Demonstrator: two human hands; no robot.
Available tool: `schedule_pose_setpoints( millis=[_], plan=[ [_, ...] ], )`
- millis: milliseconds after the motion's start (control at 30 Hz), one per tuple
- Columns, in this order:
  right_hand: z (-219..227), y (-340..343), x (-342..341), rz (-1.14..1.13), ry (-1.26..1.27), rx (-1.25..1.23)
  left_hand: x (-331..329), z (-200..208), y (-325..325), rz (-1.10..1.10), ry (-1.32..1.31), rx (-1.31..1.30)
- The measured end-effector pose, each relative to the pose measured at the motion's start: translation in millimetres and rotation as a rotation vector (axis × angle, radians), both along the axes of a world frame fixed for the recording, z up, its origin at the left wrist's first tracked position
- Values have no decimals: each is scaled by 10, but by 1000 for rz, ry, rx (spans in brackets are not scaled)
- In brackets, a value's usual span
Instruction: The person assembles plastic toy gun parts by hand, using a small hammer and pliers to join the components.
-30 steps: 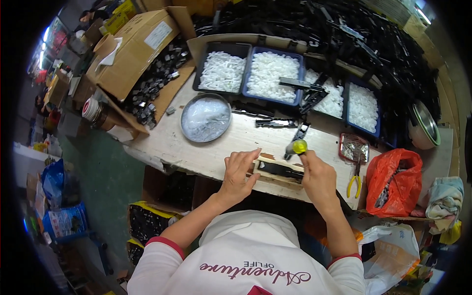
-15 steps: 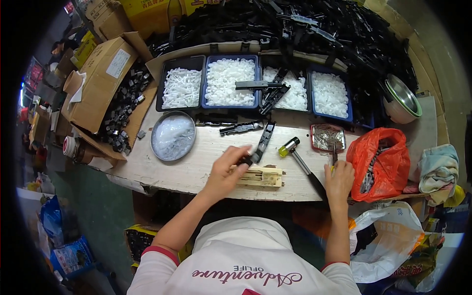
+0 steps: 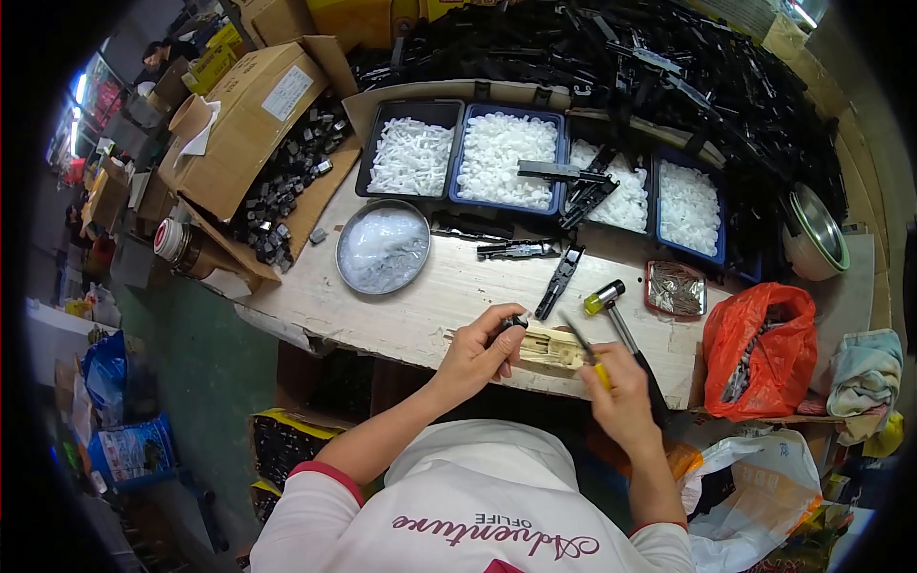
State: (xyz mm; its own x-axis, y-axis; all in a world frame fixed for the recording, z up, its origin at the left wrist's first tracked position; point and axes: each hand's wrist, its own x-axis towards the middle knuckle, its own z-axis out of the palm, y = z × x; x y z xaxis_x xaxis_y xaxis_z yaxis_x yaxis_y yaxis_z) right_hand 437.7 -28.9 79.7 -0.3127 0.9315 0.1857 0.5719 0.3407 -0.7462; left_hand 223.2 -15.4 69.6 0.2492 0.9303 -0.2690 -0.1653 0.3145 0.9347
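Whitish, worn workbench (image 3: 458, 301) fills the middle of the view, with a heap of black metal strips (image 3: 611, 67) along its far side. Clock directions run from the long cream wooden block (image 3: 549, 348), which lies close to the near edge. At nine o'clock, the left hand (image 3: 479, 349) pinches a short black part (image 3: 514, 322) in a narrow grip between thumb and fingers. At four o'clock, the right hand (image 3: 621, 393) is wrapped around yellow-handled pliers (image 3: 599, 371), their grey tips pointing up over the block; whether those tips grip anything, I cannot tell. One slim black metal strip (image 3: 561, 282) lies at twelve. A hammer with a yellow-faced head (image 3: 604, 297) rests near one to two, thin metal pins (image 3: 676, 288) sit in a red-edged tray at two, and a crumpled red plastic bag (image 3: 728, 334) stands at three. Toward ten is a round grey bowl (image 3: 378, 292).
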Motion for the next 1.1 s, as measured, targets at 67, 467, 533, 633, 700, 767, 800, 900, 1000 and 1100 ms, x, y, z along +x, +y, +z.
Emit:
schedule_pose_setpoints(
  millis=[67, 467, 533, 633, 700, 767, 800, 900, 1000, 1100],
  plan=[
    [40, 3, -164, 54, 11, -8, -14, -9, -39, 9, 81, 65],
    [53, 10, -384, 185, -143, 48, -27, -93, -137, 118, 462, 456],
    [68, 6, -405, 203, -181, 20, -29, -102, -123, 122, 481, 495],
    [93, 10, -416, 239, -239, -40, -119, -86, -100, 25, 344, 295],
    [104, 7, -420, 264, -259, -73, -262, -71, -79, -66, 186, 53],
    [122, -16, -440, 345, -279, -108, -435, -72, -71, -238, -451, -397],
    [151, -35, -462, 363, -274, -106, -482, -111, -114, -220, -449, -394],
    [266, -63, -592, 461, -273, -94, -646, -181, -285, -300, -831, -520],
    [141, -14, -688, 519, -121, 16, -885, -116, -412, -218, -571, -520],
    [91, 60, -535, 325, -96, 60, -1325, -130, -703, -127, 385, -224]
  ],
)
